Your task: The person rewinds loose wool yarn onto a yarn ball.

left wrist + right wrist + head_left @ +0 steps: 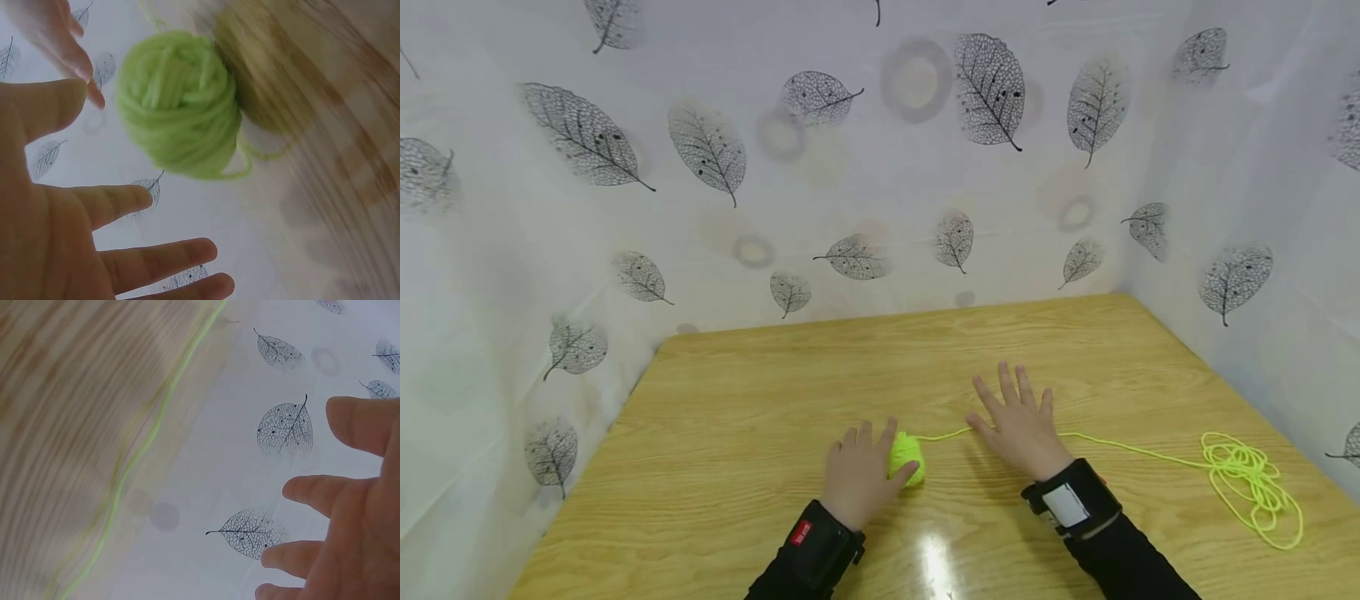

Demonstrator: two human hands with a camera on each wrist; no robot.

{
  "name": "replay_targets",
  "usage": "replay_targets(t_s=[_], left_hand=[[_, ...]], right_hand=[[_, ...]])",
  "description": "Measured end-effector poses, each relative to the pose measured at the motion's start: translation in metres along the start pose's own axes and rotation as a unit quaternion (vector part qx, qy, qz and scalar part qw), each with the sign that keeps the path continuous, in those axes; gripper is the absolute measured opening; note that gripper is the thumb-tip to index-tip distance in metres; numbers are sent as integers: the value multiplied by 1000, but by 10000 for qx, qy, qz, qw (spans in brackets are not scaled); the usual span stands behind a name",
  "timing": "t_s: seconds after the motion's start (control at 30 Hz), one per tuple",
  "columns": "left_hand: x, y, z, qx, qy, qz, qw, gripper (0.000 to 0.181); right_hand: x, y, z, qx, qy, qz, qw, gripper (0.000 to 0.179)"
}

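A small ball of neon yellow-green yarn (907, 454) lies on the wooden table. My left hand (856, 475) is beside it on its left, fingers straight and spread, the thumb overlapping the ball's lower part in the head view. In the left wrist view the yarn ball (178, 103) shows beyond the thumb with a gap around it. My right hand (1022, 429) spreads its fingers over the yarn strand (1123, 447), which runs from the ball beneath it. The right wrist view shows the strand (159, 415) lying apart from that palm, and nothing is held.
Loose loops of the same yarn (1247, 475) lie in a tangled heap near the table's right edge. Pale sheeting (880, 192) printed with leaves encloses the wooden table (737, 400) at the back and both sides. Both wrists wear black bands.
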State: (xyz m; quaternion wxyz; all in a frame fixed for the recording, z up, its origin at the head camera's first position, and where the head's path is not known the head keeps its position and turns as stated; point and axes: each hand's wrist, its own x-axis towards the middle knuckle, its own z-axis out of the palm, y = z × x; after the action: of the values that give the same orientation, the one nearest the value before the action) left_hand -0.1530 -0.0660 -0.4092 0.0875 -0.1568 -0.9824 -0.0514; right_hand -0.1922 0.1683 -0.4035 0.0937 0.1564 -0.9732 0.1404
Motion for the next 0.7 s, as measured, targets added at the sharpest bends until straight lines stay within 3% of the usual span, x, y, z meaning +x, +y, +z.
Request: replay_targets(t_s=[0.3,0.57,0.7], left_hand=[[8,20,11,93,-351,116,9993,69],[9,22,16,-330,15,359,9988,52],[13,20,11,-682,-35,529,9963,45]], right_hand=[[1,-9,10,-263,11,-243,9994,58],[5,-21,16,-219,-35,-526,9984,55],[8,-27,20,-107,-106,-710,9974,50]])
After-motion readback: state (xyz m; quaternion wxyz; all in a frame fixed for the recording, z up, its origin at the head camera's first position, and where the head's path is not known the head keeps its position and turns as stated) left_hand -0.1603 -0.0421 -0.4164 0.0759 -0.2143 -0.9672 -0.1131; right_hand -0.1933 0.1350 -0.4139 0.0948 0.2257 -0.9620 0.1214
